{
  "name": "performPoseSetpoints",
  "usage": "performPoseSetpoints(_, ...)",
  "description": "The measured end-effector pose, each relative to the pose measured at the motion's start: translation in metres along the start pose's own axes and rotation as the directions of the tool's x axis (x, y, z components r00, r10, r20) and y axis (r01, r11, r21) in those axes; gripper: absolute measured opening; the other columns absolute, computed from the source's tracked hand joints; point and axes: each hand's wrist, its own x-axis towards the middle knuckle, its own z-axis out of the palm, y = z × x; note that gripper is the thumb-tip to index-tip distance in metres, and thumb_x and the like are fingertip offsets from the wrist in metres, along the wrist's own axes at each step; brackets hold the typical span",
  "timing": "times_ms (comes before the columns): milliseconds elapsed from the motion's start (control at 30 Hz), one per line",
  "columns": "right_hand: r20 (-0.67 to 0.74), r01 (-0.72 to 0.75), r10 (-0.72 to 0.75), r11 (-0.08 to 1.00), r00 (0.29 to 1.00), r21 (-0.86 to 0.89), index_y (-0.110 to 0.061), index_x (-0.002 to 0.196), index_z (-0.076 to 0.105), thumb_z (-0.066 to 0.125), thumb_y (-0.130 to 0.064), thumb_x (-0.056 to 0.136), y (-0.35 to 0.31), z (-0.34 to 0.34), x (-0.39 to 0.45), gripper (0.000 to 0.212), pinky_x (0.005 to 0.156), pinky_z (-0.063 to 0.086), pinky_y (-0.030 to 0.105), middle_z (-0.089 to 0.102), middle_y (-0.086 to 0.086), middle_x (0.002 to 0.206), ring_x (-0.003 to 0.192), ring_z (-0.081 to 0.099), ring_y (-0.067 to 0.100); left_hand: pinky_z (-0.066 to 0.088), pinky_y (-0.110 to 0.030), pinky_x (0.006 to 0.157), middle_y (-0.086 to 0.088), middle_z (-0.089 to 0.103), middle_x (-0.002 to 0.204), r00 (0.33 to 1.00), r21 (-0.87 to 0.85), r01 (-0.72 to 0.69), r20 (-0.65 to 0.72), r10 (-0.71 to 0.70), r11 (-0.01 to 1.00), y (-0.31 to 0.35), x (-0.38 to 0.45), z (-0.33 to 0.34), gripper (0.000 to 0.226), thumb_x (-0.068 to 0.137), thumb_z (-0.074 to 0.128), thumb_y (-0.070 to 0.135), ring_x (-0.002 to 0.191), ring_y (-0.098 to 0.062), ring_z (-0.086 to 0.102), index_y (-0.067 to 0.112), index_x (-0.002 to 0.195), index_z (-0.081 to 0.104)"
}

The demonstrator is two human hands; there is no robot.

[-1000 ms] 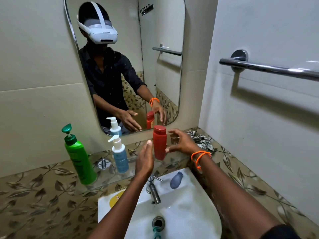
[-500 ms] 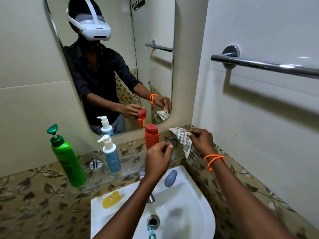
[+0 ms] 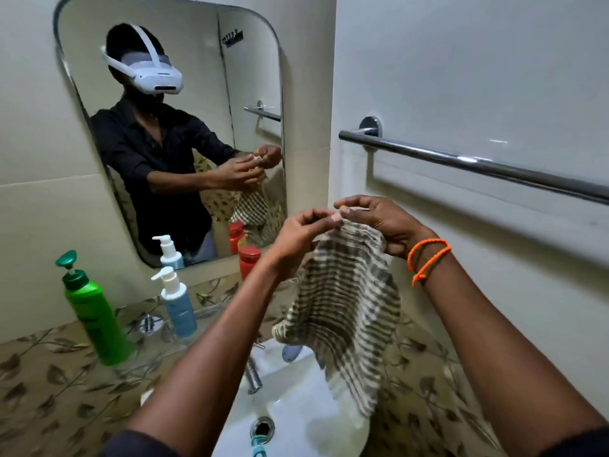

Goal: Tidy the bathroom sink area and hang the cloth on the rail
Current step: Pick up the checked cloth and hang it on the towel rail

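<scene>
A striped grey-and-cream cloth (image 3: 346, 308) hangs in the air above the white sink (image 3: 296, 420). My left hand (image 3: 303, 235) and my right hand (image 3: 379, 222) both pinch its top edge, close together. The chrome rail (image 3: 478, 163) runs along the right wall, above and to the right of my hands, with nothing on it. On the glass shelf stand a green pump bottle (image 3: 95, 311), a blue pump bottle (image 3: 176, 301) and a red bottle (image 3: 249, 260), partly hidden behind my left arm.
A mirror (image 3: 178, 127) covers the wall behind the shelf. A chrome tap (image 3: 253, 374) sits at the sink's back, with a grey-blue soap (image 3: 291, 352) beside it. A teal item (image 3: 258, 448) lies at the drain. Leaf-patterned tiles surround the basin.
My right hand has lifted the cloth off the counter corner, and my left hand has joined it at the top edge. The cloth now hangs open over the sink, closer to the rail.
</scene>
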Motion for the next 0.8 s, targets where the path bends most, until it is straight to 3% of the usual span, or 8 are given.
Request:
performPoseSetpoints(133, 0.180, 0.034, -0.019, 0.996, 0.984, -0.078, -0.005, 0.117, 0.063, 0.070, -0.012, 0.087, -0.018, -0.003, -0.019, 0.031, 0.074, 0.062, 0.028, 0.070, 0.013, 0.100, 0.081, 0.069, 0.018, 0.047, -0.045, 0.111, -0.012, 0.069, 0.130, 0.931, -0.053, 0.106, 0.356, -0.081, 0.993, 0.023, -0.013, 0.004, 0.053, 0.090, 0.076, 0.016, 0.122, -0.031, 0.061, 0.015, 0.141, 0.060)
performPoseSetpoints(233, 0.298, 0.045, 0.021, 0.976, 0.954, -0.215, -0.008, 0.121, 0.061, 0.075, -0.003, 0.085, -0.030, 0.000, -0.034, 0.039, 0.067, 0.060, 0.022, 0.066, 0.014, 0.090, 0.073, 0.069, 0.013, 0.051, -0.033, 0.079, -0.008, 0.071, 0.094, 0.975, 0.075, 0.056, 0.210, -0.070, 0.996, 0.037, -0.017, -0.001, 0.054, 0.082, 0.084, 0.026, 0.083, -0.024, 0.062, 0.000, 0.125, 0.066)
performPoseSetpoints(333, 0.414, 0.059, 0.129, 0.909, 0.901, -0.412, -0.020, 0.141, 0.050, 0.079, 0.007, 0.077, -0.046, 0.000, -0.056, 0.075, 0.069, 0.059, 0.023, 0.063, 0.022, 0.091, 0.078, 0.068, 0.018, 0.038, -0.020, 0.048, 0.007, 0.048, 0.061, 0.989, 0.086, 0.019, 0.144, -0.031, 0.996, 0.048, -0.020, -0.013, 0.046, 0.077, 0.087, 0.035, 0.052, -0.008, 0.040, 0.003, 0.109, 0.074)
performPoseSetpoints(433, 0.342, 0.108, 0.077, 0.864, 0.936, -0.491, -0.013, 0.142, 0.047, 0.077, 0.013, 0.078, -0.060, 0.012, -0.066, 0.075, 0.066, 0.059, 0.023, 0.065, 0.024, 0.090, 0.073, 0.069, 0.020, 0.057, -0.029, 0.066, 0.003, 0.060, 0.074, 0.973, 0.051, -0.002, 0.231, -0.010, 0.999, 0.051, -0.024, -0.013, 0.052, 0.075, 0.087, 0.048, 0.066, -0.011, 0.058, 0.015, 0.113, 0.072)
performPoseSetpoints(500, 0.267, 0.130, 0.003, 0.867, 0.964, -0.480, -0.002, 0.135, 0.049, 0.073, 0.015, 0.080, -0.068, 0.023, -0.066, 0.062, 0.066, 0.060, 0.024, 0.067, 0.018, 0.084, 0.071, 0.068, 0.020, 0.058, -0.038, 0.092, -0.004, 0.074, 0.116, 0.929, 0.069, 0.034, 0.366, -0.057, 0.997, 0.050, -0.027, -0.002, 0.065, 0.082, 0.077, 0.054, 0.108, -0.023, 0.071, 0.019, 0.134, 0.063)
performPoseSetpoints(567, 0.232, 0.128, -0.014, 0.864, 0.973, -0.486, 0.004, 0.131, 0.048, 0.070, 0.017, 0.083, -0.071, 0.031, -0.065, 0.054, 0.067, 0.058, 0.026, 0.065, 0.014, 0.080, 0.069, 0.066, 0.021, 0.054, -0.040, 0.104, -0.003, 0.068, 0.137, 0.860, 0.070, 0.089, 0.498, -0.112, 0.994, 0.046, -0.031, 0.009, 0.064, 0.085, 0.069, 0.059, 0.132, -0.025, 0.061, 0.021, 0.135, 0.064)
performPoseSetpoints(700, 0.063, 0.115, -0.098, 0.926, 0.993, -0.359, -0.006, 0.115, 0.051, 0.075, -0.010, 0.086, -0.054, 0.040, -0.066, 0.038, 0.056, 0.050, 0.024, 0.061, 0.004, 0.074, 0.059, 0.059, 0.011, 0.057, -0.036, 0.100, -0.009, 0.074, 0.123, 0.822, 0.107, 0.077, 0.555, -0.124, 0.991, 0.052, -0.033, 0.001, 0.038, 0.088, 0.079, 0.041, 0.115, -0.029, 0.068, 0.017, 0.117, 0.074)
performPoseSetpoints(800, 0.030, 0.140, -0.138, 0.987, 0.990, -0.083, -0.018, 0.125, 0.050, 0.086, -0.046, 0.067, -0.025, 0.045, -0.072, 0.074, 0.071, 0.055, 0.029, 0.065, 0.006, 0.104, 0.082, 0.066, 0.011, 0.062, -0.033, 0.087, -0.014, 0.078, 0.113, 0.882, 0.138, 0.087, 0.449, -0.140, 0.987, 0.055, -0.028, -0.017, 0.039, 0.089, 0.080, 0.034, 0.101, -0.028, 0.073, 0.008, 0.118, 0.074)
